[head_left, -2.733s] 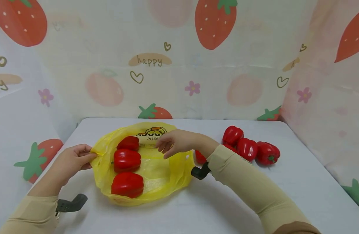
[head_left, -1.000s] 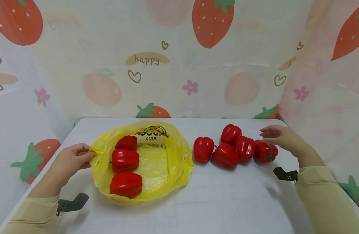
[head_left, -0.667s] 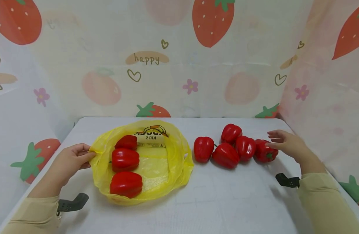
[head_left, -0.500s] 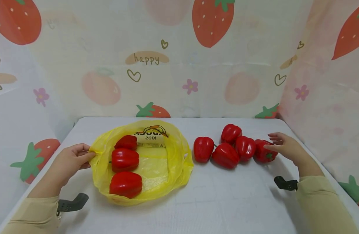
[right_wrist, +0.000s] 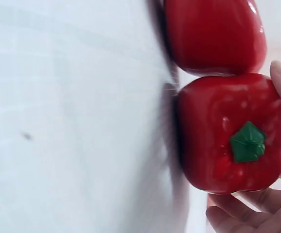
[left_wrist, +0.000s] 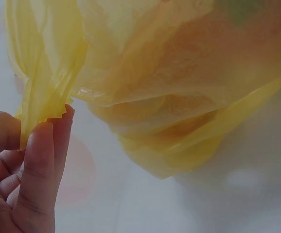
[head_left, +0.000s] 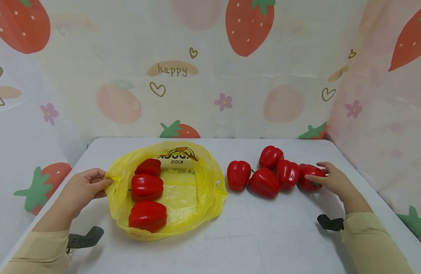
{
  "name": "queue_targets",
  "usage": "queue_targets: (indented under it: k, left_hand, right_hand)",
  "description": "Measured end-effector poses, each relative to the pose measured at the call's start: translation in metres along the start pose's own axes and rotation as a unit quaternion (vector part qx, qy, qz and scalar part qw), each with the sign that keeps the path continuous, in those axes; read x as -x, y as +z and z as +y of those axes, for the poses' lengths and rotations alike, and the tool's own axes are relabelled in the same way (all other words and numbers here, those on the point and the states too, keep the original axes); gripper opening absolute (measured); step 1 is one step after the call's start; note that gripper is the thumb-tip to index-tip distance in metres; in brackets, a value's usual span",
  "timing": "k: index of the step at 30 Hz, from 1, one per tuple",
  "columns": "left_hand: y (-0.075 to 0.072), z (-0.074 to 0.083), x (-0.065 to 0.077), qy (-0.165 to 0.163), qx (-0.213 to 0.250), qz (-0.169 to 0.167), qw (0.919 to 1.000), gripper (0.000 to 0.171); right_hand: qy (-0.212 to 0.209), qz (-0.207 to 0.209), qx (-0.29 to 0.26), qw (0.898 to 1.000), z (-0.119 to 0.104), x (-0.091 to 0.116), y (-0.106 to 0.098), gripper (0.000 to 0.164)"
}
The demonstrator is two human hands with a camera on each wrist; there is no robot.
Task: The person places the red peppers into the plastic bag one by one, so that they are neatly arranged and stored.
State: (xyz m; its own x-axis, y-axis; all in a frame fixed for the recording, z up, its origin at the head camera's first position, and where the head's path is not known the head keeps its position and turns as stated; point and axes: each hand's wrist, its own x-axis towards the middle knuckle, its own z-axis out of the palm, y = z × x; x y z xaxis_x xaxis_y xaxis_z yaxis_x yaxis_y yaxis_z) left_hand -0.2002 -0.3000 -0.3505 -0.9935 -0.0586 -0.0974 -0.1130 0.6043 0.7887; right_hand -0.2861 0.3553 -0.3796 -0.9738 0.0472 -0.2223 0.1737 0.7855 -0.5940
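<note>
In the head view my left hand (head_left: 81, 190) pinches the gathered left rim of a yellow plastic bag (head_left: 208, 198). Thumb and fingertips close on the thin film in the left wrist view. Three red bell peppers, the middle one (head_left: 147, 187) among them, lie inside the bag along its left side. At the right, my right hand (head_left: 337, 183) has its thumb and fingers around the rightmost red bell pepper (right_wrist: 218, 131), whose green stem faces the right wrist camera. That pepper rests beside another red bell pepper (right_wrist: 213, 36); part of it is hidden by the hand.
Between the bag and my right hand, several red bell peppers lie in a cluster, such as the left one (head_left: 238, 176) and the rear one (head_left: 271, 156). The white table (head_left: 244, 239) backs onto a strawberry-print curtain (head_left: 210, 83).
My right hand moved from over the bag to the far right, then came down and in around the rightmost pepper. The left hand has kept its pinch on the bag's rim.
</note>
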Motion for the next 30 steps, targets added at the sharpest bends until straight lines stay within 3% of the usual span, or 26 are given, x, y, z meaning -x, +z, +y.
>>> queue_targets:
  k: [10,22,30]
  left_hand:
    - [0.001,-0.001,0.000,-0.003,-0.006,0.001,1.0000,0.046]
    - [0.004,-0.002,0.001,-0.007,-0.008,0.001,0.9999,0.045]
    - [0.002,-0.003,0.000,-0.005,-0.013,0.003,0.9999,0.045]
  right_hand:
    - [0.011,-0.012,-0.001,1.000,0.003,0.006,0.001,0.108]
    - [-0.007,-0.024,-0.020,0.999,0.006,0.010,-0.003,0.094]
    - [0.037,-0.009,-0.049,0.998,0.007,0.005,0.000,0.109]
